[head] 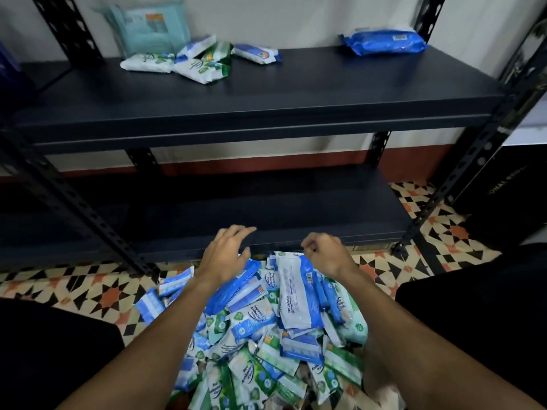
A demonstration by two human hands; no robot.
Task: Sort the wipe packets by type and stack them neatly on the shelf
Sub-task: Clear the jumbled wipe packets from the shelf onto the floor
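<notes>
Beneath both hands, a pile of wipe packets (266, 335) lies heaped on the patterned floor tiles (88, 291), with small green-and-white sachets mixed among blue ones and a few larger packs. The left hand (222, 255) hangs over the far edge of the heap with its fingers (239, 232) spread and loosely extended, grasping nothing. A long blue pack (233, 287) lies on a slant just behind those fingers, under the wrist; whether the skin touches it cannot be told. The right hand (325, 255) is level with the left, its fingers (310, 244) curled in toward the palm and the thumb drawn against them, with nothing visible between them. Just below and to the inside of those curled fingers, a large white-and-blue pack (299, 291) lies on top of the heap, barcode side up, its upper edge close to the knuckles.

Directly beyond the fingertips of both hands runs the front edge of the dark lower shelf (266, 208). Far beyond and above them is the upper shelf (266, 93). Up past the left fingers, a loose cluster of small green-and-white packets (177, 65) sits near its back, a small blue-and-white packet (256, 54) lies just beside that cluster, and a teal pack (151, 28) leans on the wall behind it. Up past the right fingers, well apart from the cluster, a large blue pack (384, 42) lies flat.
</notes>
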